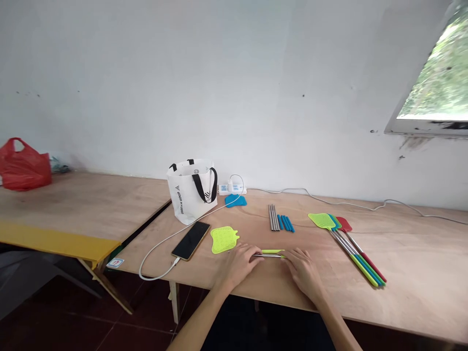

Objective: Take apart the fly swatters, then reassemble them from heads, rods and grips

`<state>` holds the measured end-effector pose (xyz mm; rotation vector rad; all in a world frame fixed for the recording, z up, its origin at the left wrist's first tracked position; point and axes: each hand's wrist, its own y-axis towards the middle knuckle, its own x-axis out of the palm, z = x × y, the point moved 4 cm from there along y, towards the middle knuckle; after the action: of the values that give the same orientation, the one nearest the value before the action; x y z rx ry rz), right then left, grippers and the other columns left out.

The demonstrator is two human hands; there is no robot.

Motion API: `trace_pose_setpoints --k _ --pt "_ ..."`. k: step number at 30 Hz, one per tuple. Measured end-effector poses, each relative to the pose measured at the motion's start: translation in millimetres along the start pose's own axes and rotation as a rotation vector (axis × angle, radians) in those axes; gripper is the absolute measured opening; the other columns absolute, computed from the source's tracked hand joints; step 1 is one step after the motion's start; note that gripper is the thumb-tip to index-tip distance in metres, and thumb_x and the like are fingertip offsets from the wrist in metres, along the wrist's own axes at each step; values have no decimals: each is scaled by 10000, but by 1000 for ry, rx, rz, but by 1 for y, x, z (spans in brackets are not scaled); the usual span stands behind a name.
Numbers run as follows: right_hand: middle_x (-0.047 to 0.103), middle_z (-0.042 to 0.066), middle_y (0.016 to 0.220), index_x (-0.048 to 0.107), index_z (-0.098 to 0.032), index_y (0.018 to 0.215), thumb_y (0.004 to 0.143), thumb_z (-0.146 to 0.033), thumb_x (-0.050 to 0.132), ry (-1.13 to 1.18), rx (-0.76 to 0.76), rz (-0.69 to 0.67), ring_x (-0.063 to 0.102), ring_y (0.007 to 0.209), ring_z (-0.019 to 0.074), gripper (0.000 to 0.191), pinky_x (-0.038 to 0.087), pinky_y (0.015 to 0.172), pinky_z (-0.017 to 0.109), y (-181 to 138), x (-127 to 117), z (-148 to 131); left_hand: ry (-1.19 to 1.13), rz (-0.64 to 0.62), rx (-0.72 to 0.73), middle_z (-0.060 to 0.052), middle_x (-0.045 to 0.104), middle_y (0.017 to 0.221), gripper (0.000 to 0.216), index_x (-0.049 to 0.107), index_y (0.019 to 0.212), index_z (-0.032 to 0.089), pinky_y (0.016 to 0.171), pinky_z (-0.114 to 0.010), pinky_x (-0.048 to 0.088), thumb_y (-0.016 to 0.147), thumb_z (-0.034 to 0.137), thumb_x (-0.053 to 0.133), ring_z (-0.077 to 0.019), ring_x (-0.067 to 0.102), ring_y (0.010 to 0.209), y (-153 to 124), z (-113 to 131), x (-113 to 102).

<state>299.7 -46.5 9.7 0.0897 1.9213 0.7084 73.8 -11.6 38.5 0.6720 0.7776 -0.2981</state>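
Yellow-green and silver, the thin rod (269, 254) lies at the near edge of the table (409, 297). The left hand (237, 265) and right hand (302, 270) each seem to pinch one end. A yellow-green net head (224, 240) sits just to the left.

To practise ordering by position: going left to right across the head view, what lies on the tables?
Red plastic bag → white tote bag → yellow-green mesh head → metal rods → blue grips → assembled fly swatters.
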Motion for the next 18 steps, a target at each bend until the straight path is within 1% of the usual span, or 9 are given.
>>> trace_pose_setpoints --k 2,4,8,10,13,18 --pt "756 71 1018 722 -277 1180 1045 -317 422 16 32 8 664 939 248 332 502 819 393 -2 -3 12 -21 8 -51 20 775 959 87 745 932 262 878 -306 478 951 323 686 -192 698 897 1 -6 -8" --pt "754 71 1046 729 -275 1152 1046 -346 421 64 46 2 668 961 253 333 507 861 408 -4 -2 17 -69 -5 -92 19 779 939 114 762 905 258 826 -284 484 948 328 683 -183 703 850 3 -9 -12" --pt "745 50 1132 737 -291 1119 1048 -380 424 174 48 -61 671 1034 251 333 519 930 404 -4 6 7 -174 -68 -106 16 778 966 136 771 910 254 803 -259 485 951 328 665 -177 701 875 4 -12 -9" --pt "742 37 1146 736 -303 1127 1051 -389 421 198 55 -67 671 1051 244 335 525 943 391 -3 7 0 -197 -77 -108 10 779 959 141 773 907 251 805 -263 482 943 342 672 -180 695 871 4 -13 -7" --pt "739 34 1146 724 -321 1174 1052 -396 425 198 57 -51 670 1048 239 332 535 941 387 -2 5 -6 -268 -76 -132 0 781 931 147 777 896 242 804 -267 483 916 363 696 -183 689 844 4 -16 -6" --pt "742 36 1113 712 -340 1220 1055 -385 444 154 9 -45 668 1003 232 317 548 914 382 -1 1 -8 -484 -122 -205 -19 761 904 202 753 893 210 767 -255 498 886 407 708 -181 680 833 2 -16 1"
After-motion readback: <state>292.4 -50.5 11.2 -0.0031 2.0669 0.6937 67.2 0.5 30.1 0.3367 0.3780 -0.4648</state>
